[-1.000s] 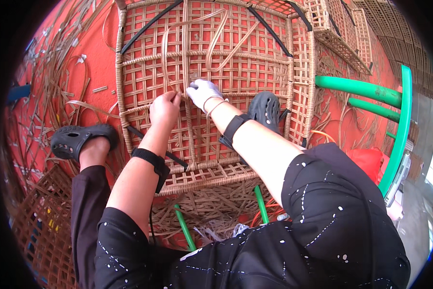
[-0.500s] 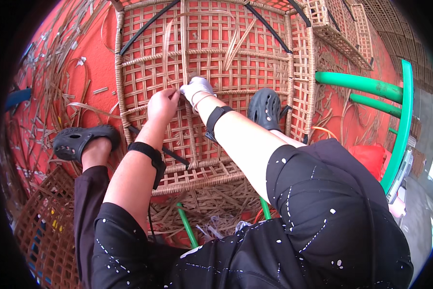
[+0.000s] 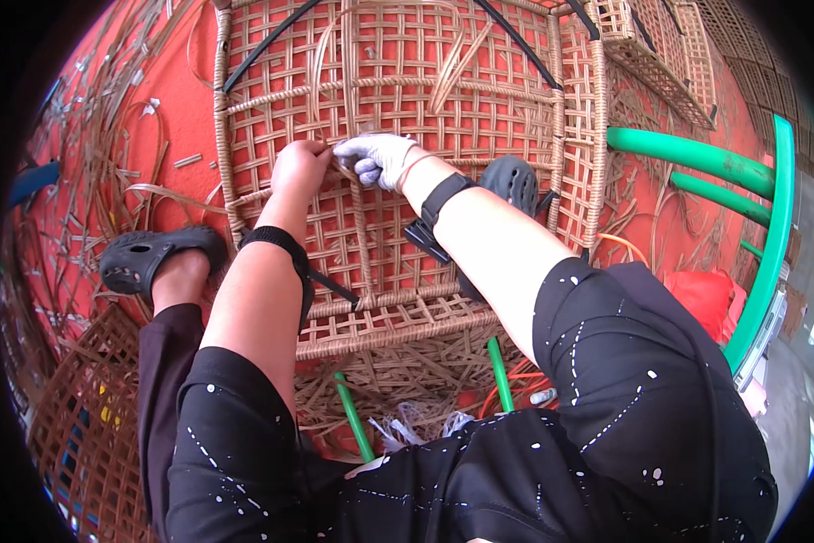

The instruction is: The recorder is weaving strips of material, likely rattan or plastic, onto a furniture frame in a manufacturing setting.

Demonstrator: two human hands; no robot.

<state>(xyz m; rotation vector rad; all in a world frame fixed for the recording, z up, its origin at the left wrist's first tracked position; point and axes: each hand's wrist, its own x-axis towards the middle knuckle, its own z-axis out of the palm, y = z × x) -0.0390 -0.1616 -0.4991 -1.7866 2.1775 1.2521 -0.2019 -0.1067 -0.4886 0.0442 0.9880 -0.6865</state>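
Observation:
A tan woven basket frame with open lattice and rope-wrapped ribs lies in front of me. My bare left hand is closed in a pinch on a thin tan weaving strip, which loops up over the lattice. Right beside it, my right hand in a whitish glove has its fingers curled, the fingertips pinching at the strip close to the wrapped middle rib. The fingertips of both hands nearly meet, and the strip's end is too small to make out.
Loose strip ends stick up from the lattice. Black bars brace the frame's corners. Green tubing stands at the right. Scrap strips litter the red floor. Dark clogs flank the frame, and more woven pieces stand at far right.
Both hands have shifted slightly up, the left also a little leftward. The right hand has turned, showing its curled fingers, and its forearm has swung to the right.

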